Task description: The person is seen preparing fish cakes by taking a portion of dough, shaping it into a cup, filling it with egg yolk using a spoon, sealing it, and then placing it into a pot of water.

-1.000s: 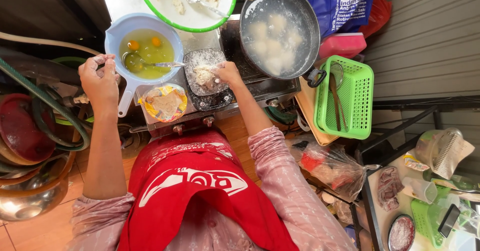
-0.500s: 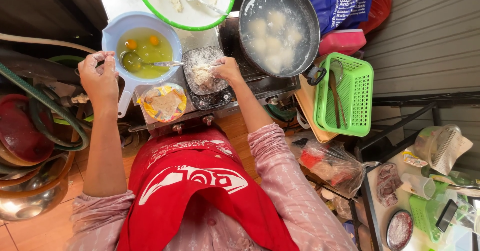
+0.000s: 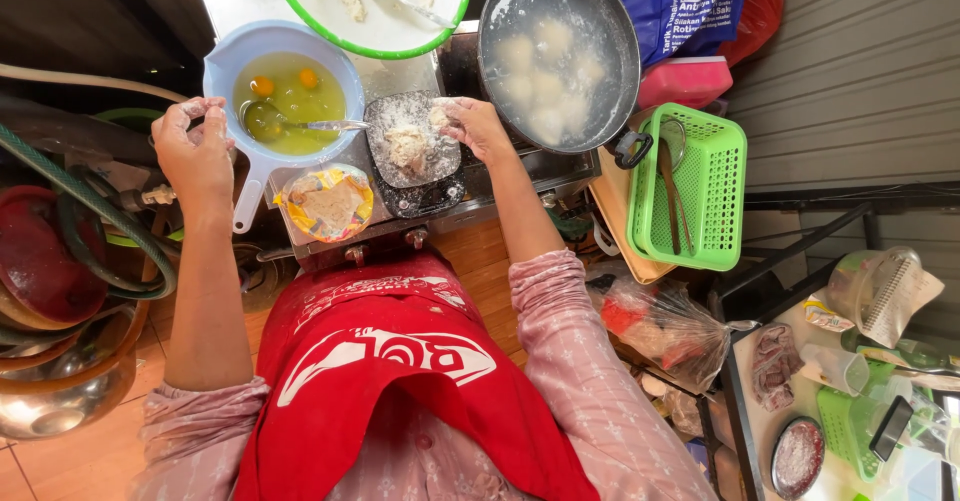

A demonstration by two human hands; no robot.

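Since the earlier frame, right hand (image 3: 478, 129) has shifted little, fingers pinched on a floured dough piece (image 3: 438, 117) over the flour tray (image 3: 410, 141). Left hand (image 3: 195, 151) stays raised beside the blue egg bowl (image 3: 285, 86), floury fingers loosely curled, holding nothing. Pan of dumplings (image 3: 555, 51) adjoins; green basket (image 3: 690, 186) further right.

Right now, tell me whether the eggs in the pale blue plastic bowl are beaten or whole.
Whole: two round orange yolks sit unbroken in clear egg white in the pale blue plastic bowl.

Right hand (image 3: 478, 129) lifted off the floured tray (image 3: 412, 141).
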